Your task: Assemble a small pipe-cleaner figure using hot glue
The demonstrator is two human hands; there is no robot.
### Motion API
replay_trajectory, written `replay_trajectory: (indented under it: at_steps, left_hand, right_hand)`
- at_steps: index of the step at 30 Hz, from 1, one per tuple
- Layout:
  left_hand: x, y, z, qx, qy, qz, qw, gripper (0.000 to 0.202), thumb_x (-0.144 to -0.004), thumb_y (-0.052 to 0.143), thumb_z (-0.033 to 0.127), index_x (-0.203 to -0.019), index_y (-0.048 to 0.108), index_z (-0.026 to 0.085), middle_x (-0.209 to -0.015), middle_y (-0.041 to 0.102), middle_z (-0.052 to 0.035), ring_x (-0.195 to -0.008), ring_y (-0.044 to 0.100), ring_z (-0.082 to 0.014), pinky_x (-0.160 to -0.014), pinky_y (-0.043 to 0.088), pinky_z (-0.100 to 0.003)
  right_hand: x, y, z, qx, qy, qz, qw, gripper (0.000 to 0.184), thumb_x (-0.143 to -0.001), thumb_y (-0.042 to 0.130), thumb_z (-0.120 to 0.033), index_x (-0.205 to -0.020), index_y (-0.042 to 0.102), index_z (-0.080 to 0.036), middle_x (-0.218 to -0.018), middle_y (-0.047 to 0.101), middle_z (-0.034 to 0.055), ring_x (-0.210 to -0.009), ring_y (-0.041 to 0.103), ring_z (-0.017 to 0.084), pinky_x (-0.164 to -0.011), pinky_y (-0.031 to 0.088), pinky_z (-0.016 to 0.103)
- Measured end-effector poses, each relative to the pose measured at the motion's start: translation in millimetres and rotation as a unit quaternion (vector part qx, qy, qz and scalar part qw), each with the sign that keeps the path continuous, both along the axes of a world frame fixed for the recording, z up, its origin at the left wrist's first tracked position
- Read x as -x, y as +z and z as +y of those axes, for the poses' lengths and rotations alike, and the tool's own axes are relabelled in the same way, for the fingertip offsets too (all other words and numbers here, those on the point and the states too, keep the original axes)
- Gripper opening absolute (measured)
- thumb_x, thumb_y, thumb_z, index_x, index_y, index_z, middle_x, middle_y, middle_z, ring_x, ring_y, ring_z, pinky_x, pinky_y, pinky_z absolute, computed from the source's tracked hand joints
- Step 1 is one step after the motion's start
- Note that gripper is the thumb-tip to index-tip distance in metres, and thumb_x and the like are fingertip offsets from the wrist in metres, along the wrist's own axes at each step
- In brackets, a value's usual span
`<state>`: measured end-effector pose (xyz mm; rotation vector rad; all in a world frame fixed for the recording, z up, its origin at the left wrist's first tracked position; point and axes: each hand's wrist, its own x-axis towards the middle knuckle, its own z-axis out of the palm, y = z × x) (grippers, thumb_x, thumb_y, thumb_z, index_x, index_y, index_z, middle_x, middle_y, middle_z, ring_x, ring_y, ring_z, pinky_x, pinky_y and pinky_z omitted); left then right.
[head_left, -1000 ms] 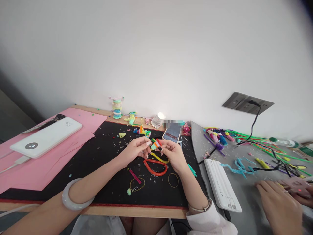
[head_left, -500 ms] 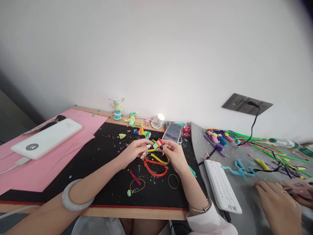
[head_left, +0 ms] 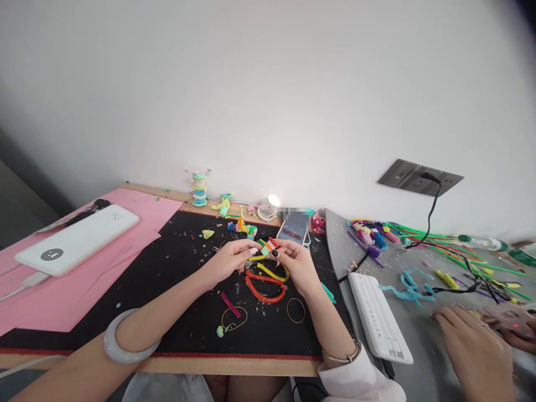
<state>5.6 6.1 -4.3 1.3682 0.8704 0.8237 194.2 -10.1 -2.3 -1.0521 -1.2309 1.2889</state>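
Note:
Over the middle of the black mat, my left hand (head_left: 232, 259) and my right hand (head_left: 296, 267) meet at a small striped pipe-cleaner piece (head_left: 268, 247) in green, white, orange and red. The left thumb and forefinger pinch its left end; the right fingers close on its red end. Just below my hands lie a yellow pipe cleaner (head_left: 274, 272) and a red-orange pipe-cleaner loop (head_left: 265, 298). A multicoloured pipe-cleaner figure (head_left: 243, 228) rests a little beyond my left fingers. My palms and the far side of the piece are hidden.
A phone (head_left: 293, 228) leans near a white paper cup (head_left: 269, 207) at the back. Left, a white power bank (head_left: 79, 240) lies on pink paper (head_left: 54, 304). Right are another power bank (head_left: 380, 318), loose pipe cleaners (head_left: 452, 245) and another person's hand (head_left: 477, 352).
The view has shifted slightly. Both hands keep their grip on the striped piece, with hardly any movement. The other person's hand at the right stays nearly in place.

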Motion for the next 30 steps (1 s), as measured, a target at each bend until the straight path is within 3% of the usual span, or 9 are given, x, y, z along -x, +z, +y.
replay_trajectory:
  at_steps: [9,16,24,30]
  left_hand:
    - [2.1,-2.1,2.4,-0.010,-0.006,0.001,1.000,0.039,-0.083,0.043,0.046,-0.100,0.059,0.014,-0.048,0.022,0.0092,-0.043,0.023,-0.0070,-0.049,0.035,-0.022]
    - [0.2,-1.6,3.0,-0.026,-0.011,0.006,1.000,0.029,-0.079,0.050,0.037,-0.096,0.057,0.015,-0.060,0.041,0.0048,-0.048,0.036,-0.0072,-0.049,0.033,-0.021]
    - [2.6,-0.1,1.2,-0.106,-0.004,0.087,0.991,0.029,-0.082,0.047,0.042,-0.091,0.059,0.018,-0.049,0.037,0.0069,-0.044,0.035,-0.0080,-0.046,0.029,-0.021]
    - [-1.2,1.5,-1.6,-0.144,0.034,0.096,0.984,0.026,-0.072,0.061,0.040,-0.084,0.057,0.017,-0.078,0.057,-0.0019,-0.069,0.053,-0.0139,-0.058,0.042,-0.023]
  right_hand:
    - [-1.0,-4.3,1.4,-0.004,0.003,-0.017,1.000,0.028,-0.068,0.068,-0.023,-0.095,0.066,-0.018,-0.063,0.061,-0.0017,-0.055,0.051,0.010,-0.058,0.041,0.023]
    - [0.1,-3.2,0.7,-0.003,-0.001,-0.013,1.000,0.026,-0.068,0.067,-0.025,-0.093,0.066,-0.018,-0.065,0.062,-0.0006,-0.054,0.051,0.010,-0.056,0.041,0.024]
    - [0.7,-2.7,0.6,-0.008,0.006,-0.028,1.000,0.028,-0.069,0.066,-0.023,-0.096,0.066,-0.018,-0.062,0.060,-0.0018,-0.055,0.051,0.010,-0.058,0.041,0.025]
    - [3.1,-4.2,-1.8,-0.021,0.015,-0.074,0.997,0.023,-0.071,0.065,-0.025,-0.093,0.066,-0.025,-0.066,0.063,0.0002,-0.057,0.055,0.014,-0.056,0.043,0.029]
